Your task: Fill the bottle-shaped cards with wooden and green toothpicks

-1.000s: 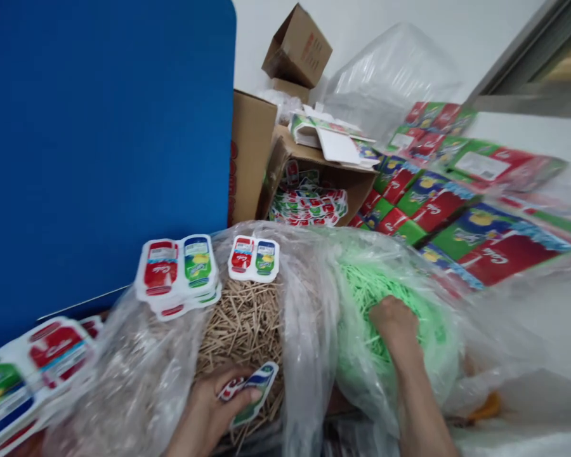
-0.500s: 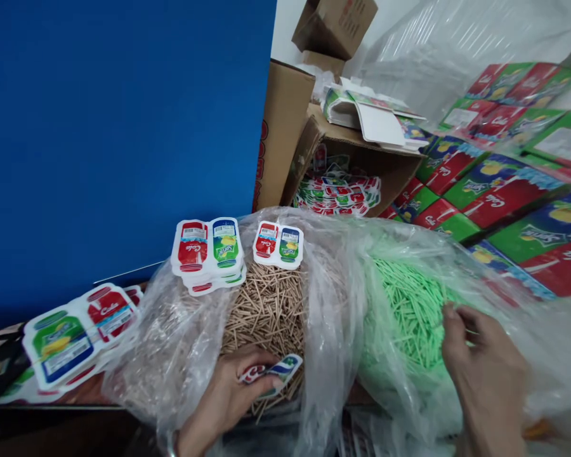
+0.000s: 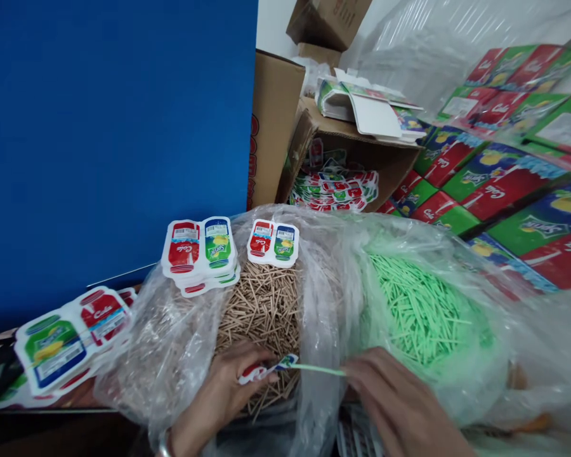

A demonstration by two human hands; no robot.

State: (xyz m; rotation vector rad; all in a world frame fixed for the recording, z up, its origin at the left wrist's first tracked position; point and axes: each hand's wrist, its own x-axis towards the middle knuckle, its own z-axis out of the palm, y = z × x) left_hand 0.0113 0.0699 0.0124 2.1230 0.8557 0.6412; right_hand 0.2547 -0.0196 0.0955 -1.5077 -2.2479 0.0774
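Green stick at near middle, one end now reaching bent card. Left hand: fingers pinch card. Right hand, come away from green sticks at right: fingers grip other end, so two parts seem brought together.

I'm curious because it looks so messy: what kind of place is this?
Probably a small workshop or packing area: plastic bags hold brown sticks and green sticks, printed drink cards lie in a pile, and colourful boxes are stacked at the right.
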